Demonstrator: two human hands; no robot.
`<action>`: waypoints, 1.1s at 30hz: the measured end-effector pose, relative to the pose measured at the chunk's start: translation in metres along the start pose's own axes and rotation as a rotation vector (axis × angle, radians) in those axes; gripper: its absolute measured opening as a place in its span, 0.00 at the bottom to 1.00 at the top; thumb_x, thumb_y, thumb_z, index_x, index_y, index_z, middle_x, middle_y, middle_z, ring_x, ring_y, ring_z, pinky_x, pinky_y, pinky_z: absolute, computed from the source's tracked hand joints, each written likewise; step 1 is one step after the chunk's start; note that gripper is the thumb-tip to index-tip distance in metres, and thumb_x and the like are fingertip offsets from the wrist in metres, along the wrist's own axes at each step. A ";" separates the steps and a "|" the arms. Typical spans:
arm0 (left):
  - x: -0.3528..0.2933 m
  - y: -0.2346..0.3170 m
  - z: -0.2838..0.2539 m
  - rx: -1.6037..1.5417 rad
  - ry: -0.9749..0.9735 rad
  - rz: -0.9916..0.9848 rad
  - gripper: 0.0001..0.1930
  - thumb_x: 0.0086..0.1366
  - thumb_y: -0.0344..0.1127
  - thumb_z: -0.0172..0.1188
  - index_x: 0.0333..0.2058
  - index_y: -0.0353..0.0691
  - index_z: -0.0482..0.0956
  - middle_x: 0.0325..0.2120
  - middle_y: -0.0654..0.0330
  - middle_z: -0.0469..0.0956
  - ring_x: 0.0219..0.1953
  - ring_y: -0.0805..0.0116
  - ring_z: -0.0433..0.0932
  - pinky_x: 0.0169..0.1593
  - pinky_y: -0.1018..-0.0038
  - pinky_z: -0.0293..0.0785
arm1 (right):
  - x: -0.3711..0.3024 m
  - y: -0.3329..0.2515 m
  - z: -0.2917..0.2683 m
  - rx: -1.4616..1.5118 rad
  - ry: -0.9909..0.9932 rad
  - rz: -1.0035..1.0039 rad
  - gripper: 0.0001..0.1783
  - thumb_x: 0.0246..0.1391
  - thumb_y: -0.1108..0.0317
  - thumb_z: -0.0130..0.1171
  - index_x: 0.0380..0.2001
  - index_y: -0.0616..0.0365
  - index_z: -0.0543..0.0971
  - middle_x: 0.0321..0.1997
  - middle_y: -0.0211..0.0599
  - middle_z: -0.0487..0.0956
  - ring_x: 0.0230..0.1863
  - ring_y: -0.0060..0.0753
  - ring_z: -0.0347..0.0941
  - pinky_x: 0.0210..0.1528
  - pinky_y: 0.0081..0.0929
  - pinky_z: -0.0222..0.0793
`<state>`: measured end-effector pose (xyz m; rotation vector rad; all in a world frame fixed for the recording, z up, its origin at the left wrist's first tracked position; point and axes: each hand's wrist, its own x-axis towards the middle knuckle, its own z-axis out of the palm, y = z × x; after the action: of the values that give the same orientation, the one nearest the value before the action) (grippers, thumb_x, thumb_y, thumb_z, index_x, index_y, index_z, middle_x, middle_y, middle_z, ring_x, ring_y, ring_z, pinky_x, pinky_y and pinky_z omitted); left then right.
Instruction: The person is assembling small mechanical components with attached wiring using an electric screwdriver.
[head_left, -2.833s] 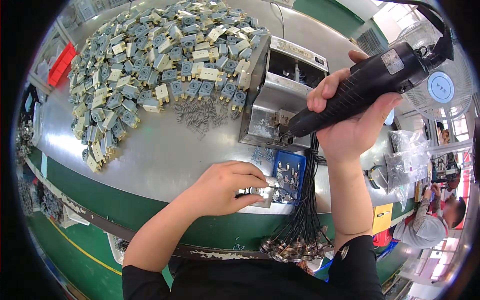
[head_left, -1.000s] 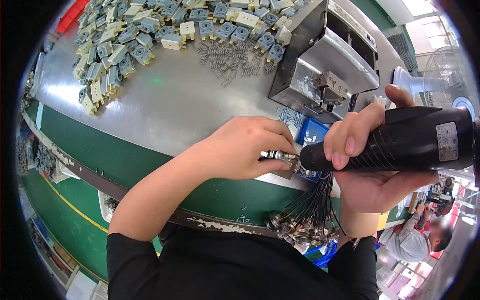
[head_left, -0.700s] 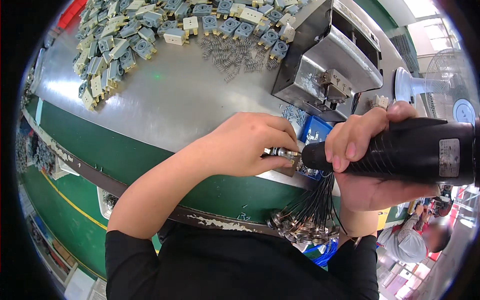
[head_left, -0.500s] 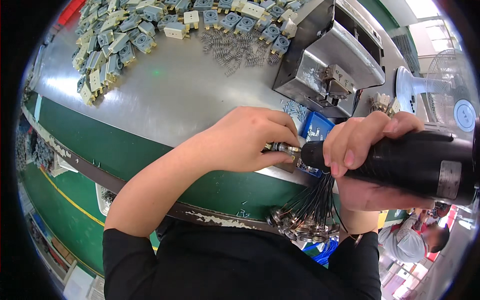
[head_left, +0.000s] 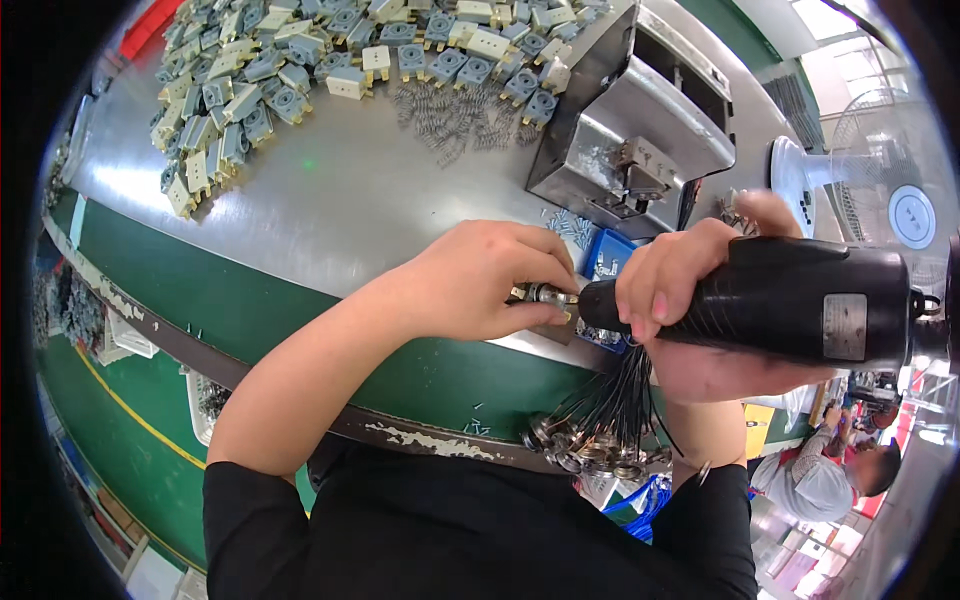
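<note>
My left hand (head_left: pixel 490 280) pinches a small round metal part (head_left: pixel 545 295) at the near edge of the steel worktop (head_left: pixel 380 190). My right hand (head_left: pixel 700 320) is wrapped around a black electric screwdriver (head_left: pixel 800 305) held level, its nose pressed against that part. Just behind the two hands sits a small blue tray (head_left: pixel 608 262) of screws. A bundle of black wires with metal ends (head_left: pixel 600 430) hangs below the hands, over the table's green front.
A grey metal fixture box (head_left: pixel 640 110) stands behind the hands. Loose springs (head_left: pixel 450 115) and a heap of several grey and cream plastic switch parts (head_left: pixel 290 70) cover the far left. A white fan (head_left: pixel 890 170) is at right, another person (head_left: pixel 830 480) at lower right.
The screwdriver came down from over the fixture box to the part in my left hand and stays pressed against it. My view has moved closer to the hands.
</note>
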<state>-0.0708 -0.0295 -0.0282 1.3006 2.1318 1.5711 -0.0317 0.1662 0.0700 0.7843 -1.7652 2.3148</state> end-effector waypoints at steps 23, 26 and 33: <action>0.007 0.007 -0.002 -0.009 -0.013 -0.022 0.16 0.56 0.32 0.76 0.44 0.38 0.88 0.47 0.56 0.86 0.48 0.54 0.86 0.51 0.63 0.82 | 0.077 -0.001 -0.046 -0.255 0.472 -0.119 0.60 0.53 0.10 0.40 0.61 0.60 0.66 0.24 0.36 0.70 0.20 0.34 0.67 0.27 0.34 0.67; 0.006 0.005 -0.001 -0.004 -0.015 -0.031 0.16 0.56 0.33 0.76 0.44 0.38 0.88 0.47 0.56 0.86 0.48 0.54 0.86 0.52 0.63 0.82 | 0.078 0.000 -0.046 -0.243 0.476 -0.122 0.59 0.54 0.10 0.40 0.60 0.60 0.67 0.24 0.36 0.70 0.20 0.34 0.67 0.27 0.35 0.67; 0.006 0.007 0.000 -0.010 -0.007 -0.029 0.16 0.57 0.33 0.76 0.44 0.38 0.88 0.47 0.56 0.86 0.47 0.54 0.86 0.52 0.63 0.82 | 0.073 0.002 -0.048 -0.210 0.437 -0.136 0.56 0.55 0.11 0.41 0.56 0.58 0.69 0.25 0.38 0.72 0.21 0.36 0.68 0.28 0.35 0.68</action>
<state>-0.0706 -0.0250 -0.0198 1.2648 2.1260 1.5617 -0.1110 0.1947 0.0941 0.3205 -1.6591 1.9800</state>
